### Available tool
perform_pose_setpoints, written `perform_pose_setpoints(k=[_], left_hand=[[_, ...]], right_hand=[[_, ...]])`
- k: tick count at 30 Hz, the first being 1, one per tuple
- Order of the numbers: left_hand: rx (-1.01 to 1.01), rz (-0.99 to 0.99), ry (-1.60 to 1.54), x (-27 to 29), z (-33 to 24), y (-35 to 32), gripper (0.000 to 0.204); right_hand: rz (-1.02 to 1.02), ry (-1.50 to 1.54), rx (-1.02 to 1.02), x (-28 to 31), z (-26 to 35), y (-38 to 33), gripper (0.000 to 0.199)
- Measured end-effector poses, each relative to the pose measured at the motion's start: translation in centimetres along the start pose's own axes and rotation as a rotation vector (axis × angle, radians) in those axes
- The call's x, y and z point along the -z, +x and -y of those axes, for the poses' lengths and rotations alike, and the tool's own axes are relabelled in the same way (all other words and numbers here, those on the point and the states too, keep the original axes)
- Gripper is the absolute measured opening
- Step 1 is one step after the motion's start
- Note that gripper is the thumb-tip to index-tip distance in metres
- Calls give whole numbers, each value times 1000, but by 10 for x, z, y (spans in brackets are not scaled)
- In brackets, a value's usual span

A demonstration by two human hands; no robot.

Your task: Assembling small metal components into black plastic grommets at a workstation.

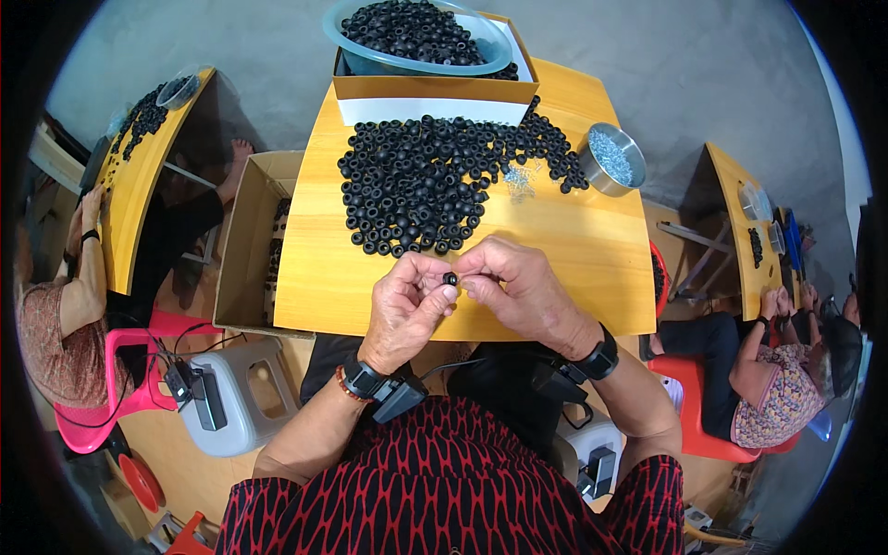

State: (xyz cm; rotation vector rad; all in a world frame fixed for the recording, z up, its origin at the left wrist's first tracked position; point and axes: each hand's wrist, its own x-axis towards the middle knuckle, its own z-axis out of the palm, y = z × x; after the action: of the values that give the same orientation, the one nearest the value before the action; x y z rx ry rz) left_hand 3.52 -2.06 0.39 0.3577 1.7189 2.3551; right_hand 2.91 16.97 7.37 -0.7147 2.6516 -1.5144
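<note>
My left hand (407,303) pinches a hollow black bead (450,278), my right hand (520,289) beside it, fingertips pressed together, the bead heap (416,190) beyond.

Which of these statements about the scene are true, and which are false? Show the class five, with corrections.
1. The left hand holds a small black bead. True.
2. The metal bowl stands on the left side of the table. False: it stands on the right side.
3. The right hand has its fingertips close to that bead. True.
4. The blue basin is heaped with clear bits. False: it is heaped with black beads.
5. A beaded bracelet circles the left wrist. True.
</note>
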Motion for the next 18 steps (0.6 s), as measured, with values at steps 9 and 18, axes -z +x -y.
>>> perform_pose_setpoints(k=[9,18], left_hand=[[-4,8,45,2,5,0,19],[10,39,29,1,-2,2,17]], right_hand=[[139,-258,-1,5,22,8,9],[-85,256,-141,-8,-4,-11,19]])
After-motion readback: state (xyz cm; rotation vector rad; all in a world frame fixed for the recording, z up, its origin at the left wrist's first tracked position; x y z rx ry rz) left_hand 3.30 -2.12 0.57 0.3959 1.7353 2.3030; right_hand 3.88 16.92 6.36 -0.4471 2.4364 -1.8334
